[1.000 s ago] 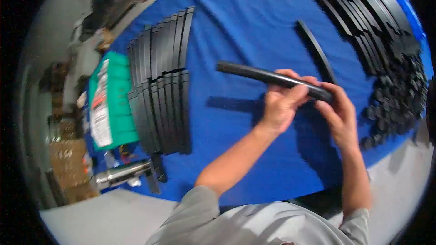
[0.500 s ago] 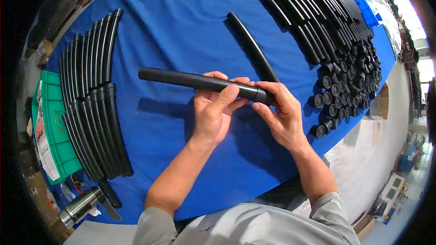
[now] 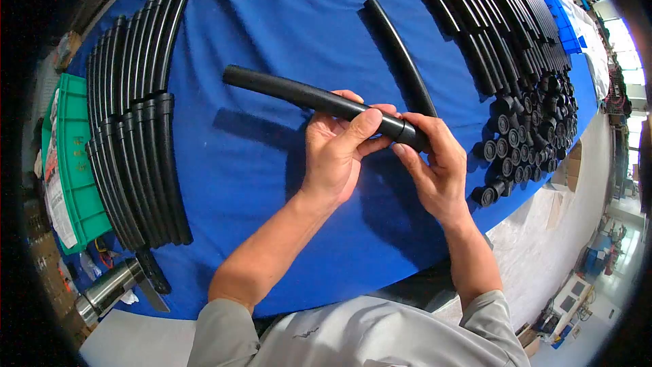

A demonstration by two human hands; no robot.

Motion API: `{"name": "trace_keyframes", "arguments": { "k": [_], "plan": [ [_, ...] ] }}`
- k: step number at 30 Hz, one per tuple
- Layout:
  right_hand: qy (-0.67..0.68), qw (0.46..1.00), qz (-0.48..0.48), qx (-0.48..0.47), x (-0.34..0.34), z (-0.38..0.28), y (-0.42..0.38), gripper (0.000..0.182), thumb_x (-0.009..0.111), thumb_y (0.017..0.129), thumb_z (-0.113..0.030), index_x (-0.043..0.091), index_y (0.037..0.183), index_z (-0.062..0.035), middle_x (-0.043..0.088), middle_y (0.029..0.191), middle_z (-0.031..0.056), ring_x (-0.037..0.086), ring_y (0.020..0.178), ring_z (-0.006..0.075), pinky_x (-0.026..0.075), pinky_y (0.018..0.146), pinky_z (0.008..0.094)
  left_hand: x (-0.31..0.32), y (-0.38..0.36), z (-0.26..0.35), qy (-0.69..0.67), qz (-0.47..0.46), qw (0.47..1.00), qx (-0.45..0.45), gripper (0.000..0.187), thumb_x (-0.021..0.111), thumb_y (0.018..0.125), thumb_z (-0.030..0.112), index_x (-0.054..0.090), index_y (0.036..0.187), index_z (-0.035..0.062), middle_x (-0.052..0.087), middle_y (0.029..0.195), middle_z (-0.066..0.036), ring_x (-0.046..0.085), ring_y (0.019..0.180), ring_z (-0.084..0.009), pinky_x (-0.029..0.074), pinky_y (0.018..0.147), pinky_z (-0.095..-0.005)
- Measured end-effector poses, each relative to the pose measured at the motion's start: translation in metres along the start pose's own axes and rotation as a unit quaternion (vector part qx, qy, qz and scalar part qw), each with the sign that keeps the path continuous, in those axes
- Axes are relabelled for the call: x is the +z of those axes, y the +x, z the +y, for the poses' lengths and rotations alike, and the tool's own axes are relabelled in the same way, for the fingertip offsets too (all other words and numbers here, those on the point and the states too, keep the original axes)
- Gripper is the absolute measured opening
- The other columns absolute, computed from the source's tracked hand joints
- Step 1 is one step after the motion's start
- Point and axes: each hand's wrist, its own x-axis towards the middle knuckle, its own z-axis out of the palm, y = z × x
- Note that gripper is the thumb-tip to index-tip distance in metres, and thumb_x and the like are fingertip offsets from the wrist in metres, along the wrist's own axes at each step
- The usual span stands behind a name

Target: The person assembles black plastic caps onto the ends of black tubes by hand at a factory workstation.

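My left hand [image 3: 334, 156] is wrapped round a black tube [image 3: 285, 94], thumb on top, near its right end. A short black cap [image 3: 413, 137] sits on that end, and my right hand [image 3: 440, 175] pinches it between thumb and fingers. The tube slants down from upper left to right, raised over the blue cloth [image 3: 265, 27], where its shadow falls. Beyond my hands a second black tube [image 3: 405, 58] lies on the cloth. To the right is a pile of loose black caps [image 3: 516, 153].
Capped black tubes [image 3: 146, 163] lie in two rows at the left, beside a green crate [image 3: 76, 156]. A shiny metal cylinder [image 3: 109, 292] is at the lower left. Many plain tubes [image 3: 482, 20] lie at the upper right by a blue crate [image 3: 555, 13].
The head view has shifted, so the tube rows sit higher in it. The held tube now tilts more steeply, its capped end lower. Both hands keep their grip.
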Motion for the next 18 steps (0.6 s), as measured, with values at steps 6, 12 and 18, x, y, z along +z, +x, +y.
{"name": "trace_keyframes", "arguments": {
  "k": [6, 12, 18],
  "plan": [
    [-0.023, 1.0, -0.003, -0.004, 0.0012, -0.0022, 0.0004, 0.038, 0.076, 0.086, -0.003, 0.063, 0.121, 0.0008, 0.067, 0.105, 0.0169, 0.069, 0.096, 0.0306, 0.053, 0.083, 0.0364, 0.0019, 0.0005, 0.0003, 0.026, 0.011, 1.0, 0.003, 0.02, 0.069, 0.096, 0.006, 0.059, 0.113, 0.0102, 0.072, 0.111, -0.022, 0.073, 0.103, -0.031, 0.066, 0.085, -0.0437],
    [-0.044, 0.999, -0.005, -0.01, 0.0009, -0.003, -0.0012, 0.037, 0.076, 0.087, -0.003, 0.062, 0.121, 0.001, 0.066, 0.104, 0.0171, 0.068, 0.094, 0.0317, 0.054, 0.082, 0.0366, 0.0043, 0.0002, 0.0012, 0.047, 0.02, 0.999, -0.004, 0.018, 0.069, 0.096, 0.007, 0.058, 0.111, 0.0093, 0.072, 0.11, -0.021, 0.073, 0.102, -0.0295, 0.066, 0.083, -0.0427],
    [-0.029, 0.999, 0.008, -0.019, 0.0056, -0.0062, 0.0006, 0.036, 0.075, 0.087, -0.003, 0.062, 0.121, 0.0008, 0.066, 0.103, 0.0175, 0.068, 0.094, 0.0324, 0.054, 0.081, 0.0366, 0.0017, 0.0011, 0.0051, 0.021, 0.024, 0.999, -0.032, 0.017, 0.069, 0.097, 0.009, 0.057, 0.109, 0.0096, 0.072, 0.11, -0.019, 0.074, 0.101, -0.0273, 0.066, 0.082, -0.0408]
  ]
}}
